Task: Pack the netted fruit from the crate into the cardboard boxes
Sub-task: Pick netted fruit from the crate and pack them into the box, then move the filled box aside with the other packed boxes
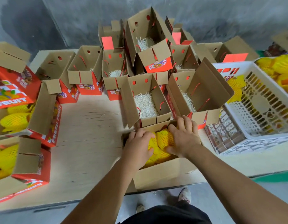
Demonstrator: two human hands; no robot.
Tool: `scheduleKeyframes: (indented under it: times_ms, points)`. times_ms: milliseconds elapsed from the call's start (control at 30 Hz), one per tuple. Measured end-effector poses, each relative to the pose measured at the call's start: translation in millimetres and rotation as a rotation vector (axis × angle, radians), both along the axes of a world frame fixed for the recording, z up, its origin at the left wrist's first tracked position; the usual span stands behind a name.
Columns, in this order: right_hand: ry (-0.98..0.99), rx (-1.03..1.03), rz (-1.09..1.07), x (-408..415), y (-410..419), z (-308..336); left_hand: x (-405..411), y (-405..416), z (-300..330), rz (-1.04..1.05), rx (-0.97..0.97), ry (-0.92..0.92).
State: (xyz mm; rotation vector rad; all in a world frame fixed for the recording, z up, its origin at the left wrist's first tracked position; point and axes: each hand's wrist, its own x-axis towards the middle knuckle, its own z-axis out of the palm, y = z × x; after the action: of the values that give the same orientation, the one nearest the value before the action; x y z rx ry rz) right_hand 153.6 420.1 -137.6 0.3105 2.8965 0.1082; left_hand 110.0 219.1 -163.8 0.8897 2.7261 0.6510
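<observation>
An open cardboard box (157,175) stands at the table's near edge, filled with fruit in yellow foam nets (164,139). My left hand (138,144) and my right hand (183,138) both lie on top of this fruit inside the box, fingers curled around the netted pieces. To the right, a white plastic crate (246,123) lies tipped, with a few yellow netted fruit (235,86) at its far end. A second white crate (275,67) behind it holds more netted fruit.
Several open red-and-brown boxes with shredded paper, such as one (145,102) right behind my hands, crowd the back of the table. Filled boxes (15,120) stand at the left. Bare tabletop (88,135) lies left of my hands. My shoes (185,195) show below.
</observation>
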Motion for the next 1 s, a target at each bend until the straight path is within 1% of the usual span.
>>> scheduleKeyframes:
  times_ms: [67, 167, 267, 333, 367, 400, 467, 533, 567, 600, 633, 667, 700, 733, 800, 833, 867, 933, 1000]
  points:
    - [0.028, -0.029, 0.007, 6.0, 1.8, -1.8, 9.1, -0.8, -10.3, -0.069, -0.120, -0.021]
    - [0.057, -0.092, 0.013, 13.1, -1.8, -5.2, 13.4, 0.5, -14.6, -0.052, -0.096, 0.020]
    - [0.062, -0.225, -0.032, 18.0, -14.8, -6.9, 17.8, -3.2, -12.3, -0.018, 0.034, 0.157]
    - [0.119, -0.311, -0.134, 23.7, -30.1, -9.8, 24.4, -7.2, -9.3, 0.056, 0.188, 0.218]
    - [0.157, -0.313, -0.160, 27.4, -37.5, -11.4, 26.9, -8.5, -7.4, 0.117, 0.266, 0.238]
    - [0.186, -0.290, -0.155, 31.8, -43.9, -12.2, 27.7, -9.3, -5.2, 0.179, 0.320, 0.253]
    - [0.215, -0.261, -0.076, 40.7, -46.4, -15.1, 26.4, -10.0, 0.6, 0.276, 0.356, 0.257]
    - [0.245, -0.325, -0.014, 46.3, -35.3, -12.5, 25.9, -10.3, 3.9, 0.318, 0.378, 0.267]
    - [0.303, -0.398, -0.034, 47.9, -26.6, -10.6, 27.0, -10.0, 3.5, 0.328, 0.381, 0.281]
    - [0.388, -0.459, -0.103, 49.3, -15.8, -9.5, 28.7, -9.3, 2.0, 0.346, 0.379, 0.300]
    - [0.464, -0.484, -0.203, 49.3, -2.5, -11.3, 30.4, -9.0, -0.9, 0.388, 0.372, 0.313]
    - [0.487, -0.481, -0.327, 48.7, 10.8, -12.3, 33.1, -8.8, -3.5, 0.470, 0.362, 0.307]
    - [0.438, -0.507, -0.425, 47.0, 25.3, -15.5, 35.9, -9.2, -7.4, 0.579, 0.355, 0.258]
    - [0.346, -0.590, -0.487, 44.8, 38.0, -19.3, 37.0, -11.4, -12.4, 0.691, 0.353, 0.163]
    - [0.215, -0.845, -0.524, 42.0, 53.4, -25.2, 38.7, -16.9, -19.7, 0.872, 0.423, -0.160]
    - [0.209, -0.937, -0.524, 40.1, 56.7, -25.8, 38.1, -20.2, -23.5, 0.893, 0.455, -0.289]
    - [0.233, -0.968, -0.514, 37.0, 58.8, -26.7, 36.0, -22.7, -26.0, 0.864, 0.450, -0.349]
    - [0.281, -1.028, -0.515, 34.2, 58.6, -29.5, 29.5, -27.9, -28.2, 0.832, 0.380, -0.358]
    - [0.308, -1.095, -0.575, 28.1, 66.7, -37.8, 23.7, -28.9, -24.4, 0.816, 0.341, -0.394]
